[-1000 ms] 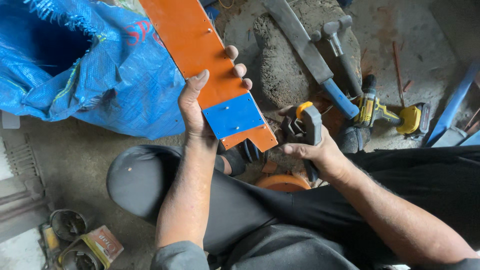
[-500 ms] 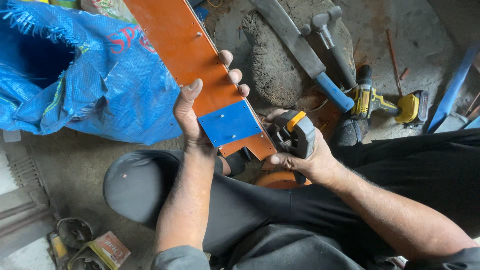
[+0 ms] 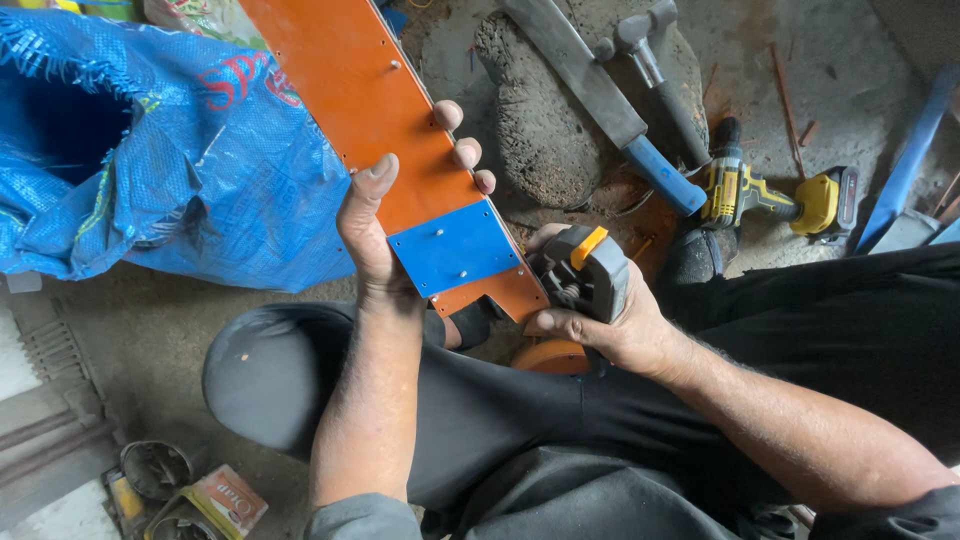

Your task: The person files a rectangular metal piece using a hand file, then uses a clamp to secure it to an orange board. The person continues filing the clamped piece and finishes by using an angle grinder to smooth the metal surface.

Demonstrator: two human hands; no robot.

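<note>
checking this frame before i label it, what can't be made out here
Head view, the only one:
- Long orange panel with a blue plate: its far end is cut off by the top edge.
- Grey tool with an orange button: its lower part is hidden by the right hand, so its kind is unclear.
- Left hand: its palm is behind the panel.
- Round orange object: mostly hidden under the right hand.
- Blue woven sack: its inside is too dark.

Only 1 view: a head-worn camera looks steeply down, close over the person's lap and dark-trousered knees. The left hand (image 3: 375, 235) and right hand (image 3: 610, 325) fill the centre; the dusty concrete floor (image 3: 130, 330) lies just beyond, tools at the top.
</note>
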